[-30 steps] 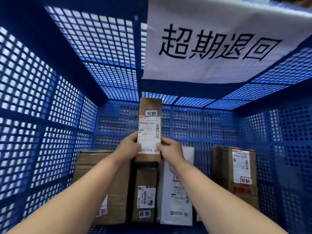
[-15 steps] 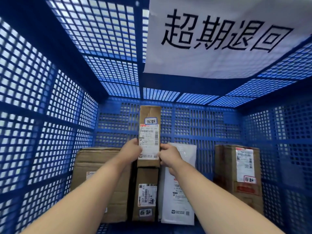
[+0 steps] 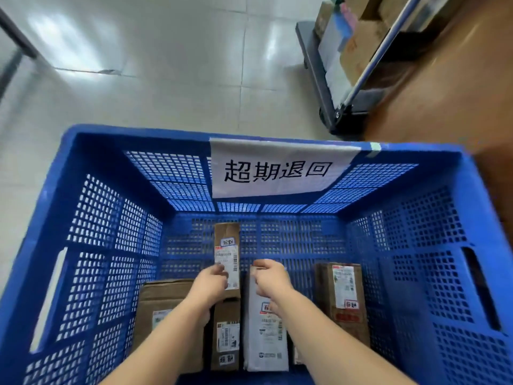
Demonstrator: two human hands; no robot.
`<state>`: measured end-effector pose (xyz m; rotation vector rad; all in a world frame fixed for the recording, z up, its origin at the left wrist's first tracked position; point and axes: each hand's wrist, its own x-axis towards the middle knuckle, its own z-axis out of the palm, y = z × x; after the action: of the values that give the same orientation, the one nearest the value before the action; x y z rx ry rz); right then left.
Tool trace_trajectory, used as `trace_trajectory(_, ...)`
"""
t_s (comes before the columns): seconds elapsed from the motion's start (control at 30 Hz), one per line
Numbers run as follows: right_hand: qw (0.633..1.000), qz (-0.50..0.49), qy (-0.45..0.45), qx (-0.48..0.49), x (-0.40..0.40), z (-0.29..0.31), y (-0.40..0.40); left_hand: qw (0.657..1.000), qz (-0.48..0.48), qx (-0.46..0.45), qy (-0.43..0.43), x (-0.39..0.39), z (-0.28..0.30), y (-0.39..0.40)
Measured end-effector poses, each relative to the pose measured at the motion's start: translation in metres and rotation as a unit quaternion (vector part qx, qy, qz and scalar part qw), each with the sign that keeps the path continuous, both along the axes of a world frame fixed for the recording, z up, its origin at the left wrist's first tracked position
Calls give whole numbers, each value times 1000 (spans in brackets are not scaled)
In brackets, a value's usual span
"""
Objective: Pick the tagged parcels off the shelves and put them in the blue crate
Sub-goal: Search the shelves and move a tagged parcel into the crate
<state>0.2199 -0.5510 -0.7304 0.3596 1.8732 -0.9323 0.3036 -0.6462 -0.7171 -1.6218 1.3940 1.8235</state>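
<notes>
Both hands inside the blue crate (image 3: 91,151), at a narrow tagged parcel standing on the crate floor.

The crate, with perforated walls, stands on a pale tiled floor (image 3: 144,65); a white paper sign (image 3: 277,169) hangs from its far rim. A loaded platform trolley (image 3: 341,68) stands beyond the crate's far right corner. Along the near wall, left to right: a wide cardboard box (image 3: 163,298), a small brown box (image 3: 226,334), a grey mailer bag (image 3: 265,340), and a tall brown box (image 3: 340,298) nearer the right wall. The narrow brown parcel (image 3: 227,254) stands upright just behind the small box, label toward the camera. The left hand (image 3: 208,284) has fingers curled around the parcel's lower left edge, gripping it. The right hand (image 3: 270,279) sits just right of the parcel, fingers curled and holding nothing.
</notes>
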Motion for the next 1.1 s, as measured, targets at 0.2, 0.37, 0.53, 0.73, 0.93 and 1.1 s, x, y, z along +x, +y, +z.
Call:
trace_trajectory(0.2,999,-11,23,-23,-21,94,11,998,51,0,46,-15,97,21)
trace_trajectory(0.37,997,-37,46,-57,-39,174,33,995,42,-16,90,-30,170,39)
trace_trajectory(0.53,993,-59,76,-71,-50,248,68,991,26,-32,129,-47,242,63)
trace_trajectory(0.73,986,-89,115,-87,-53,321,116,984,-5,-34,176,-64,321,103)
trace_trajectory(0.93,970,-161,135,-120,-46,381,170,974,-65,-18,217,-77,378,142)
trace_trajectory(1.1,953,-216,174,-118,-35,425,211,961,-127,-11,245,-88,419,173)
